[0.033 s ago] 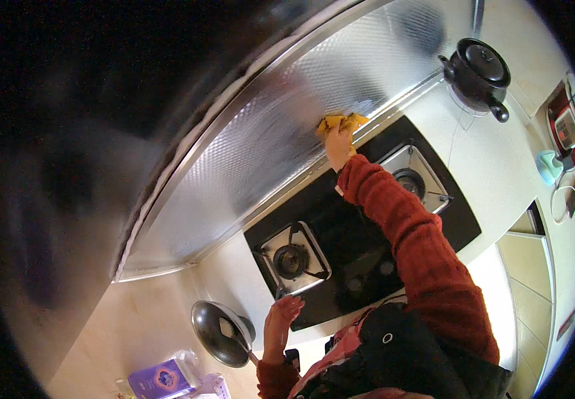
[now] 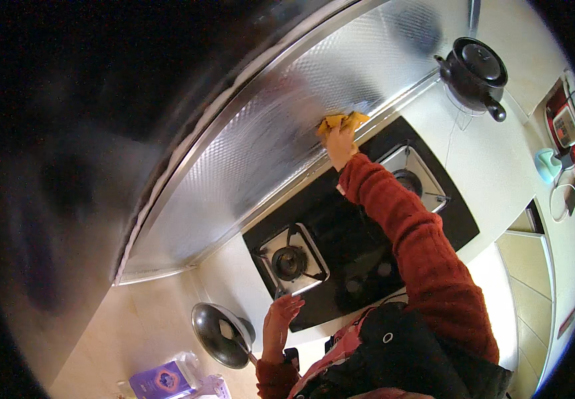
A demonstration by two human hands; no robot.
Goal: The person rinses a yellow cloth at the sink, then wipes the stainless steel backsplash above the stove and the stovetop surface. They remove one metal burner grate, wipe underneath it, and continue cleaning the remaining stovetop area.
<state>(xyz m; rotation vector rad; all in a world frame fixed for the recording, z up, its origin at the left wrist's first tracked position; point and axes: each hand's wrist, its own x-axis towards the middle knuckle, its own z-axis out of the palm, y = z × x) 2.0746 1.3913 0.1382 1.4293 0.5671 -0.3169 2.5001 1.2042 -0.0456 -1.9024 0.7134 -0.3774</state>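
Observation:
My right hand [image 2: 339,146] presses a crumpled yellow cloth [image 2: 347,122] against the shiny, patterned metal backsplash [image 2: 261,139], just above its lower edge. That arm, in a rust-red knit sleeve, reaches across the black gas hob [image 2: 347,233]. My left hand [image 2: 281,318] is at the hob's near left corner, fingers stretched out and nothing seen in it. Closest to it are the left burner [image 2: 289,263] and a dark wok [image 2: 216,336] with a utensil lying inside. The right burner [image 2: 408,181] is partly hidden by my right forearm.
A black lidded pot [image 2: 477,73] stands on a wire rack at the far right of the counter. Purple tissue packs [image 2: 162,380] lie at the lower left. A light blue holder [image 2: 548,165] and a red device [image 2: 567,126] are along the right side.

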